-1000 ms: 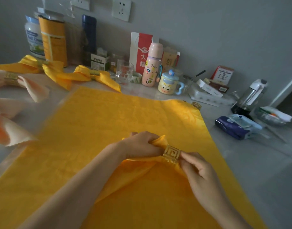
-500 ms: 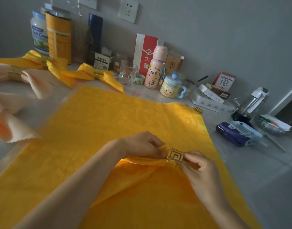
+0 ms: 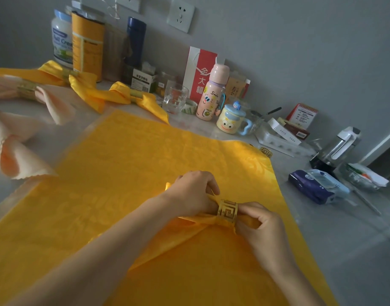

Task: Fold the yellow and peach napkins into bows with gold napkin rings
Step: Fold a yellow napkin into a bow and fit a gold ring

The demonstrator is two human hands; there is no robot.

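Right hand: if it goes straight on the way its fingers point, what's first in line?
The gold napkin ring: the right hand points up-left, fingertips at the ring's edge, pinching the yellow napkin. Beyond it sits the left hand. Actual contact is hard to judge.

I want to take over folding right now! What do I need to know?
Left hand grips the gathered yellow napkin beside the gold ring; right hand pinches the napkin on the ring's other side.
Done: near yellow bow, far yellow bow and peach bow, all ringed, far left.
Left: pull this napkin through, shape its bow, then probably ring the loose peach napkin with the spare ring at the napkin's far right corner.
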